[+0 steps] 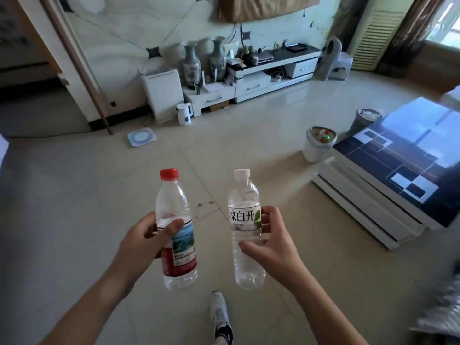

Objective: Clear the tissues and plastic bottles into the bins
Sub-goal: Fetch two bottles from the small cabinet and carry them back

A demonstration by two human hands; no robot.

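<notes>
From the head view, the left hand (146, 235) grips the red-capped bottle (175, 230) and the right hand (271, 242) the white-capped bottle (245, 227), both upright over the floor, seemingly carried together to save a trip toward the white bin (314, 151) and grey bin (361, 124) beside the table (398, 155).

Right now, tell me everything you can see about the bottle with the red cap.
The red-capped bottle is clear, ribbed plastic with a red screw cap and a label that is red below and shows a blue and green landscape above. It looks empty or nearly so. It is held upright, leaning slightly, above the tiled floor, in the left hand, whose thumb lies across the label's top edge and whose fingers curl behind. It does not touch the white-capped bottle beside it.
</notes>
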